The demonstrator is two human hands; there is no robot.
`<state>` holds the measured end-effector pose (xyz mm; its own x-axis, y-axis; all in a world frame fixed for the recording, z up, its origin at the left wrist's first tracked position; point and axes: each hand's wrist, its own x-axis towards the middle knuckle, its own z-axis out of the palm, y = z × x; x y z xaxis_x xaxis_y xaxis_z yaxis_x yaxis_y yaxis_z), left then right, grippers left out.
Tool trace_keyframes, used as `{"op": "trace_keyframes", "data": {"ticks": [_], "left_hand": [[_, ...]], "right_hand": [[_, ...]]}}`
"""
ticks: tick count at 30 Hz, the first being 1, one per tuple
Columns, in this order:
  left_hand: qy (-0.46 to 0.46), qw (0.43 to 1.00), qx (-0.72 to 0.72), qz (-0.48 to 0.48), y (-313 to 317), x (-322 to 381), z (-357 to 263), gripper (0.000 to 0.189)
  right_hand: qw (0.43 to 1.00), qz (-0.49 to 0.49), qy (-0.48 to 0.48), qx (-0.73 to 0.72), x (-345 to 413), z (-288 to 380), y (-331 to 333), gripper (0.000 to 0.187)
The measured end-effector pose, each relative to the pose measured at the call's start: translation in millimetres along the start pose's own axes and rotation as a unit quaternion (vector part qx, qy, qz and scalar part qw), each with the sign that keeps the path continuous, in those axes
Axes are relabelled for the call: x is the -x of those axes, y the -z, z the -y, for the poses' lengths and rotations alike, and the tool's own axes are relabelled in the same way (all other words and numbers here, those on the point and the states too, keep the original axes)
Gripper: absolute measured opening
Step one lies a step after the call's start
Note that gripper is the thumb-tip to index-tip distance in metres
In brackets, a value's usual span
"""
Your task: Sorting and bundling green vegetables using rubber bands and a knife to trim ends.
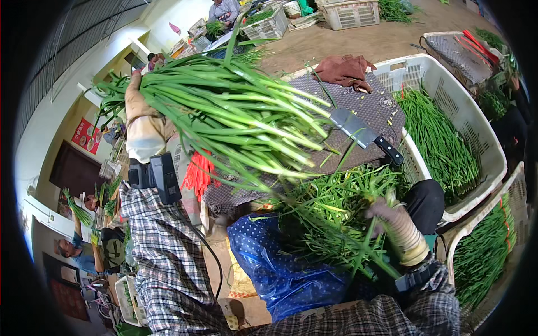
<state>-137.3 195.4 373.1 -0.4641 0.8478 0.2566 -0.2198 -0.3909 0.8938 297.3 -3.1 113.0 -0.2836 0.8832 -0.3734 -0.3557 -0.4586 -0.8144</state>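
Observation:
My left hand (pixel 141 98), in a light glove or sleeve cover, is closed round the leafy end of a large bunch of garlic chives (pixel 235 113), raised at the left with its pale stalks pointing right. Low on the right, my right hand (pixel 384 214) is blurred among loose green leaves and trimmings (pixel 336 201) over my lap; whether it grips any cannot be told. A cleaver (pixel 355 126) with a black handle lies on the patterned cloth tabletop (pixel 378 101), near the stalk ends. Red ties (pixel 199 172) hang at the table's left edge.
A brown cloth (pixel 344 71) lies at the table's far edge. White plastic crates (pixel 496 151) of green bundles stand at the right. Blue dotted plastic (pixel 281 269) covers my lap. Another person (pixel 80 252) holds greens at the far left; a seated person (pixel 225 12) is at the back.

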Motion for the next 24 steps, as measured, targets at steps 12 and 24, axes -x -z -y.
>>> {"op": "trace_keyframes", "data": {"ticks": [12, 24], "left_hand": [[0.052, 0.994, 0.016, 0.096, -33, 59, -9, 0.018], [0.098, 0.995, 0.001, 0.015, 6, 32, 38, 0.023]], "right_hand": [[0.964, 0.221, 0.149, -0.023, -140, 38, -61, 0.045], [0.896, 0.314, 0.302, 0.088, -87, -23, -67, 0.045]]}}
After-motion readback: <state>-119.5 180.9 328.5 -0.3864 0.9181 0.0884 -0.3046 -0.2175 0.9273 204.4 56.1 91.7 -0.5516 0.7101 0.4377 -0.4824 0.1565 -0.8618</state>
